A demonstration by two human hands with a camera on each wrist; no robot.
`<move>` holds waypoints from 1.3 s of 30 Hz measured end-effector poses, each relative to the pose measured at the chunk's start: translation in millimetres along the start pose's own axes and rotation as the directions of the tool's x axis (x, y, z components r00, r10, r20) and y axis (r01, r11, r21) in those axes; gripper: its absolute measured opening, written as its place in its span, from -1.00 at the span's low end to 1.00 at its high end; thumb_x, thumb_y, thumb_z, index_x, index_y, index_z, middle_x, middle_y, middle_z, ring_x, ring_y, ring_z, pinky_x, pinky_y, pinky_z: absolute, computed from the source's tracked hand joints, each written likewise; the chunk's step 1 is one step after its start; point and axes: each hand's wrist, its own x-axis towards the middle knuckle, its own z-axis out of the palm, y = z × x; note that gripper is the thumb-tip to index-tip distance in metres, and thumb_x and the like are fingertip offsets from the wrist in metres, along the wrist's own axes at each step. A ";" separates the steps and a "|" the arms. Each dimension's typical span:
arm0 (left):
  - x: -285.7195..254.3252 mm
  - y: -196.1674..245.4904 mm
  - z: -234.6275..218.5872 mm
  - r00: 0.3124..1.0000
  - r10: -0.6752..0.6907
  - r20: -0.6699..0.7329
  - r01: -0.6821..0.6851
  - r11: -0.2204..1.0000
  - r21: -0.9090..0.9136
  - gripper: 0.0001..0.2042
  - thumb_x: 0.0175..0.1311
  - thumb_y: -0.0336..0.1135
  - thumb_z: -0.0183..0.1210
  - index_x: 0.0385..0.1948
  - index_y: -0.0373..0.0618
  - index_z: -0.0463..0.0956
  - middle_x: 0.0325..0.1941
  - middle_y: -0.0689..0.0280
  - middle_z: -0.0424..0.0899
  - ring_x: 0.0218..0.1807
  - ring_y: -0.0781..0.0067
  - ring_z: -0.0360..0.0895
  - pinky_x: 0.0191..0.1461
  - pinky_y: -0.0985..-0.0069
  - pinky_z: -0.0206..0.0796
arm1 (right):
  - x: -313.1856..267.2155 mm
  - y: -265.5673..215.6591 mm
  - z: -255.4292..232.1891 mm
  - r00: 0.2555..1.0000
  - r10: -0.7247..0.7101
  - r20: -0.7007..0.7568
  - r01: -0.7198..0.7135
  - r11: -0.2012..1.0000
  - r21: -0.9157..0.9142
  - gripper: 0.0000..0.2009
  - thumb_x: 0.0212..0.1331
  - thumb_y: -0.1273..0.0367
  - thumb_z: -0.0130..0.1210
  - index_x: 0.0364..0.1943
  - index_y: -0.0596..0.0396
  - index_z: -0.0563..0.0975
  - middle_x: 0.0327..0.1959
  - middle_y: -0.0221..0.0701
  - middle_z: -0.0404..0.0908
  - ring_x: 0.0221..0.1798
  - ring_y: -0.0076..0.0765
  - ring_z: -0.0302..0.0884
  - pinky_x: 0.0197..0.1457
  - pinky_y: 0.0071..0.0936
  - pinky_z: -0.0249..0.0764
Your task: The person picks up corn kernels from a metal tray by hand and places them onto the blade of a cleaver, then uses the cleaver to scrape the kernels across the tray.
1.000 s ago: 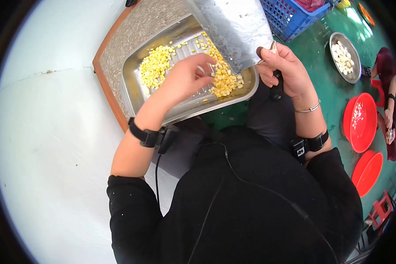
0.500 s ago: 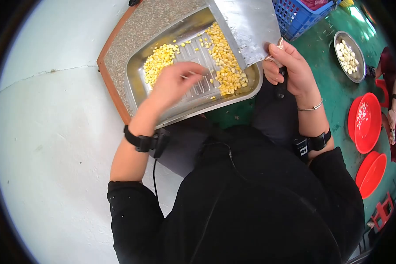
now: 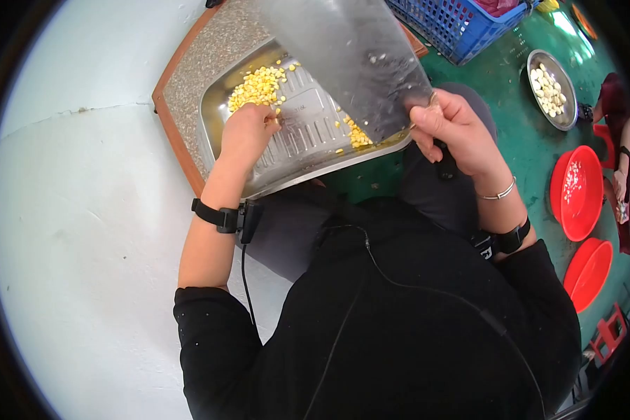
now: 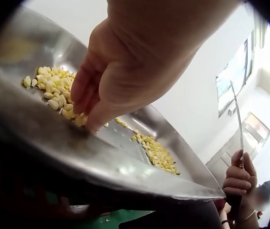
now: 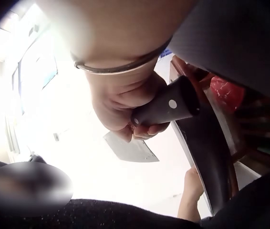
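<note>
A metal tray (image 3: 308, 168) holds two groups of yellow kernels. My left hand (image 3: 247, 133) is at the near edge of the left group (image 3: 259, 87); in the left wrist view its thumb and fingers (image 4: 89, 102) come together at a kernel (image 4: 80, 120). My right hand (image 3: 458, 129) grips a broad metal cleaver (image 3: 357, 63), whose blade hangs over the tray's right part and hides much of the right group (image 3: 357, 134). In the right wrist view the black handle (image 5: 166, 105) sticks out of the right hand (image 5: 125, 102).
The tray rests partly on a speckled table (image 3: 210, 56) with a brown edge. To the right are a blue basket (image 3: 462, 31), a metal bowl (image 3: 572, 105) of pale pieces and red basins (image 3: 560, 185). Another person's arm (image 3: 623, 157) shows at the far right.
My left hand has moved left from the tray's middle to the left kernels. The cleaver has swung left and lower over the tray, covering more of the right kernels.
</note>
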 end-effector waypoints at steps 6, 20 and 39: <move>-5.6 -6.4 1.0 0.996 0.069 -0.056 -0.069 0.998 0.004 -0.87 0.02 -0.37 0.29 -0.41 -0.17 0.60 -0.34 0.16 0.62 -0.26 0.18 0.58 -0.18 0.35 0.40 | -6.7 4.1 14.8 1.000 0.012 0.010 -0.010 0.988 -0.157 -0.71 0.32 0.27 0.09 -0.55 0.02 0.38 -0.68 -0.62 0.36 -0.67 -0.76 0.22 -0.58 -0.70 0.14; -5.7 11.8 16.5 0.995 -0.099 -0.007 0.050 0.558 -0.828 -0.86 0.11 -0.35 0.30 -0.35 -0.15 0.59 -0.34 0.35 0.68 -0.34 0.59 0.59 -0.31 0.59 0.39 | -4.3 1.8 38.4 0.999 0.007 -0.042 -0.021 0.938 -0.347 -0.73 0.31 0.27 0.08 -0.51 0.08 0.41 -0.68 -0.62 0.37 -0.66 -0.75 0.25 -0.59 -0.68 0.15; -72.0 66.2 0.8 0.919 -0.391 0.049 -0.113 -0.382 -0.917 -0.81 0.27 -0.47 0.18 -0.10 -0.22 0.55 -0.16 0.21 0.66 -0.13 0.40 0.65 -0.08 0.57 0.55 | -4.9 -6.5 75.9 0.917 -0.386 0.100 0.311 0.534 -0.787 -0.81 0.16 0.41 0.18 -0.16 0.15 0.59 -0.64 -0.32 0.43 -0.64 -0.39 0.35 -0.51 -0.48 0.30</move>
